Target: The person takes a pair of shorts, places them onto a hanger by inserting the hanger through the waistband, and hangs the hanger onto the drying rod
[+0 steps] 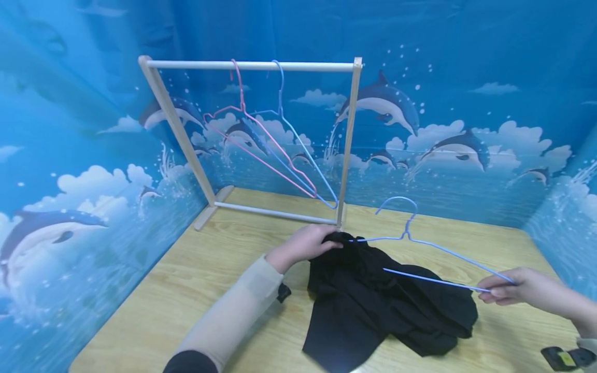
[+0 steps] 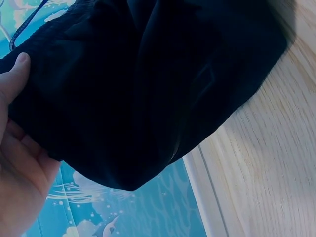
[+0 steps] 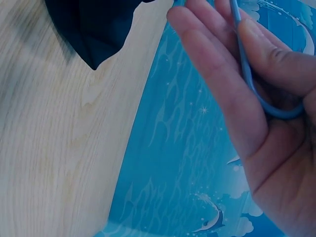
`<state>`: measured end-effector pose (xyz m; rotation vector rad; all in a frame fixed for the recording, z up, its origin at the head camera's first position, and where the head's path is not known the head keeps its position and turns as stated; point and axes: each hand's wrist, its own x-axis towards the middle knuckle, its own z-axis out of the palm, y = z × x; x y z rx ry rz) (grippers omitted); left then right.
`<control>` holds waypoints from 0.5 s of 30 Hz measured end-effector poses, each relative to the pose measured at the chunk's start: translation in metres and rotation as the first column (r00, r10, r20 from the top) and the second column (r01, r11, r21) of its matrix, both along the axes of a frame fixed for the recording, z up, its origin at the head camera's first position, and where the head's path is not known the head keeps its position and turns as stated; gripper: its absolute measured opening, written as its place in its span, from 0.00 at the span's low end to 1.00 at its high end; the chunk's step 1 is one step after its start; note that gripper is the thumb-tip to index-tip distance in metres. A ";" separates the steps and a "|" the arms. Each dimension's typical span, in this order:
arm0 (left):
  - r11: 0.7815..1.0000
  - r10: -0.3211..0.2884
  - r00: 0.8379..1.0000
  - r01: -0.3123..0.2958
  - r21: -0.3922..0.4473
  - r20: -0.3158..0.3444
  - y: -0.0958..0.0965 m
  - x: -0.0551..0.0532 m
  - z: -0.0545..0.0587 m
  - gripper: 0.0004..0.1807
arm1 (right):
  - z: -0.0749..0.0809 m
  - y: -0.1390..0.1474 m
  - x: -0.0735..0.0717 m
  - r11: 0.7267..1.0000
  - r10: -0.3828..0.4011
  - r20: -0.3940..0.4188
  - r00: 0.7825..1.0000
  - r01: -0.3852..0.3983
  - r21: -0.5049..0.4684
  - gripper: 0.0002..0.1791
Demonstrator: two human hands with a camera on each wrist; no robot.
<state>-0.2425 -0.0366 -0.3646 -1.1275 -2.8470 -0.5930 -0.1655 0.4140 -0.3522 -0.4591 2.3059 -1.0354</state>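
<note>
A pair of black shorts with a gathered waistband is bunched over the table. My left hand pinches the waistband at its far left corner; in the left wrist view, the thumb of that hand lies on top of the black cloth. A blue wire hanger has its left part inside the waistband, where the cloth hides its tip. Its hook points up and away. My right hand grips the hanger's right end; the right wrist view shows the bent hanger end between thumb and palm.
Behind the shorts stands a rack with wooden posts and a white top bar. A pink hanger and another blue hanger hang from it. The wooden table meets dolphin-printed wall sheets at its back and sides.
</note>
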 end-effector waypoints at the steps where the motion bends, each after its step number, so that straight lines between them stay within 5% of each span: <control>1: 1.000 -0.003 1.000 0.003 0.000 -0.003 0.000 0.000 0.000 0.13 | 0.000 -0.001 0.000 1.000 -0.008 0.006 1.000 0.008 0.004 0.20; 15: 0.999 -0.035 0.999 0.035 0.020 -0.018 0.001 -0.002 0.000 0.13 | -0.006 -0.010 -0.004 0.999 0.035 -0.125 0.992 -0.034 0.010 0.17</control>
